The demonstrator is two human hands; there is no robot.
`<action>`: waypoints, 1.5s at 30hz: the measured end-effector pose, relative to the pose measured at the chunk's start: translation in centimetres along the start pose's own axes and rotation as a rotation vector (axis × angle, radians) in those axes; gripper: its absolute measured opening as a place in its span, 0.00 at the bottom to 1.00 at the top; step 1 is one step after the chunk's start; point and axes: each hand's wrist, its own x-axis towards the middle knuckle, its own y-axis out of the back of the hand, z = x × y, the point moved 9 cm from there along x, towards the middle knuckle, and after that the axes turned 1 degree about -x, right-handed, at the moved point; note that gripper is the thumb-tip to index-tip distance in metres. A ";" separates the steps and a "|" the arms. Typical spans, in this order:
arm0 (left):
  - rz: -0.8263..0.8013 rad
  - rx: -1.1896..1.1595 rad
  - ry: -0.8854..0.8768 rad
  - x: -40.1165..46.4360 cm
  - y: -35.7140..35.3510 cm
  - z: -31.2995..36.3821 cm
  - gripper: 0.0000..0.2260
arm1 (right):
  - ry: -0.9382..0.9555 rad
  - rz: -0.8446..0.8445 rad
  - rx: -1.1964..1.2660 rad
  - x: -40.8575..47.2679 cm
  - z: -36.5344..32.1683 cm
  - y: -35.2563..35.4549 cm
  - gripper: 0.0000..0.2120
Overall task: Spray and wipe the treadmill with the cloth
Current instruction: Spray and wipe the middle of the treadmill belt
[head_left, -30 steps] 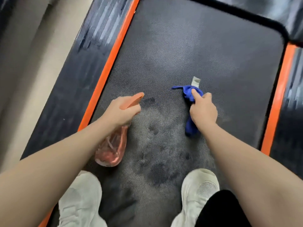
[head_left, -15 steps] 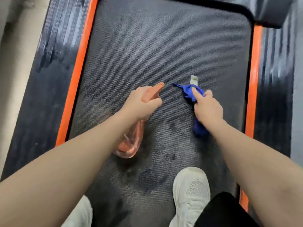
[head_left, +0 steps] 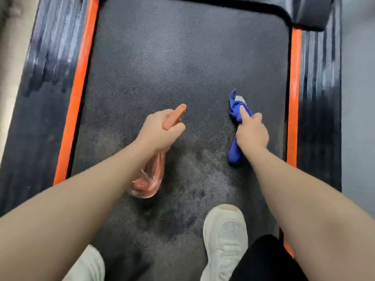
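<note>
Hands reach forward and down over the treadmill belt point(head_left: 182, 57), well apart from each other. The left hand point(head_left: 160, 131) is curled round the neck of a pinkish see-through spray bottle point(head_left: 147, 179), whose orange head point(head_left: 174, 117) sticks out past the knuckles while the body hangs beneath the wrist. The right hand point(head_left: 251, 134) grips a blue cloth point(head_left: 236, 107), forefinger laid along it; one bunch with a pale tag pokes out in front of the fingers and the rest trails below the wrist to point(head_left: 234, 156). Dark damp blotches point(head_left: 182, 218) mottle the belt between the arms and the feet. Orange strips point(head_left: 78, 88) edge the belt on both sides, with black side rails point(head_left: 40, 98) beyond. Two white trainers point(head_left: 225, 240) stand on the belt near the lower edge, the left one only partly in view.
</note>
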 end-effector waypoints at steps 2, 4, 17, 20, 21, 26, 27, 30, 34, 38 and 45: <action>-0.012 0.001 0.005 0.0 -0.3 0.0 0.12 | 0.198 -0.048 -0.068 -2.1 -2.5 -0.9 0.24; -0.041 0.000 -0.011 0.0 -0.9 0.5 0.11 | 0.427 -0.105 -0.159 -5.2 -5.0 -2.7 0.25; -0.063 0.028 -0.049 -0.1 -0.4 0.7 0.12 | 0.238 -0.041 -0.039 -3.2 -4.0 -1.2 0.25; -0.040 -0.012 -0.048 -0.3 0.1 0.6 0.11 | 0.518 -0.113 -0.150 -6.5 -5.9 -3.3 0.25; -0.034 -0.032 -0.053 -0.4 0.3 0.5 0.12 | 0.517 -0.086 -0.161 -6.0 -5.8 -3.0 0.25; -0.024 -0.116 -0.059 -0.7 1.6 -0.7 0.16 | -0.045 0.060 0.181 -0.8 -2.0 -0.2 0.27; -0.019 -0.091 -0.052 -0.6 1.8 -1.1 0.16 | -0.112 0.059 0.200 -0.7 -1.6 -0.2 0.27; 0.037 -0.020 0.017 -0.6 2.5 -2.7 0.13 | 0.001 0.009 0.103 -2.5 -3.9 -0.8 0.26; 0.104 -0.114 0.113 -0.5 3.6 -4.8 0.04 | 0.410 -0.073 -0.056 -7.0 -11.2 -3.4 0.25; 0.261 -0.438 0.262 -2.0 6.4 -8.7 0.02 | 0.767 -0.229 -0.170 -12.6 -19.0 -6.9 0.25; 0.377 -0.588 0.324 -4.6 11.0 -14.3 0.15 | 0.582 -0.081 -0.172 -7.3 -20.8 -4.8 0.23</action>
